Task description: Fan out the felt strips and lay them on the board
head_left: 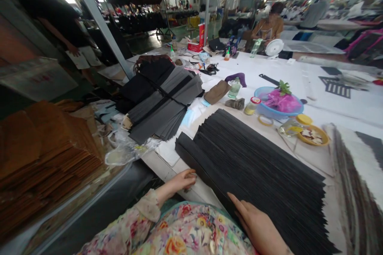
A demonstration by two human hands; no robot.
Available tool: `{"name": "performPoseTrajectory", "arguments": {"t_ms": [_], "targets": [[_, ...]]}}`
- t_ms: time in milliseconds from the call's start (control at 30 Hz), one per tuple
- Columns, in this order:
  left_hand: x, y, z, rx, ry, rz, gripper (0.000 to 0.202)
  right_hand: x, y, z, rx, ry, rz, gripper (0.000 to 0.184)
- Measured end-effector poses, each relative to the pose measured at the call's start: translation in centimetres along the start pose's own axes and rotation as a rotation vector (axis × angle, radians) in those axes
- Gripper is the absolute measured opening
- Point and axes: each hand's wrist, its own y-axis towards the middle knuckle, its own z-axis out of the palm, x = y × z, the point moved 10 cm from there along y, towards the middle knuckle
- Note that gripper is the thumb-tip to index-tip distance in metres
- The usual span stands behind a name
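Observation:
A long fanned row of black sheets (257, 163) lies on the white table (326, 99) in front of me. My left hand (183, 179) rests at the near left edge of the row, fingers curled shut against the sheet ends. My right hand (257, 223) lies flat and open on the near end of the row, fingers stretched along the sheets.
A stack of grey and black panels (161, 99) sits to the left. Brown sheets (38, 155) are piled at far left. A blue bowl (271, 110), small bottles (234, 88), a yellow dish (312, 136) and a fan (274, 48) stand beyond. A person sits across the table.

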Motion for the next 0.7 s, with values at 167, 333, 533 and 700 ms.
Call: {"name": "performPoseTrajectory", "arguments": {"t_ms": [167,333,533,700], "targets": [[-1.6,2.3,-4.0,-0.115,0.093,0.127,0.054,-1.2,0.3,0.2,-0.268,-0.252,0.095,0.055],[-4.3,3.7,-13.3,-0.449,0.182,0.334,0.064,-0.1,-0.8,0.5,-0.499,-0.443,0.009,0.056],[-6.8,6.8,-15.5,-0.378,0.116,0.343,0.084,-0.4,-0.3,1.4,-0.532,-0.517,0.032,0.062],[-7.9,7.7,-10.7,-0.170,0.080,0.508,0.081,-2.1,-1.9,2.3,-0.498,-0.516,0.104,0.067]]}}
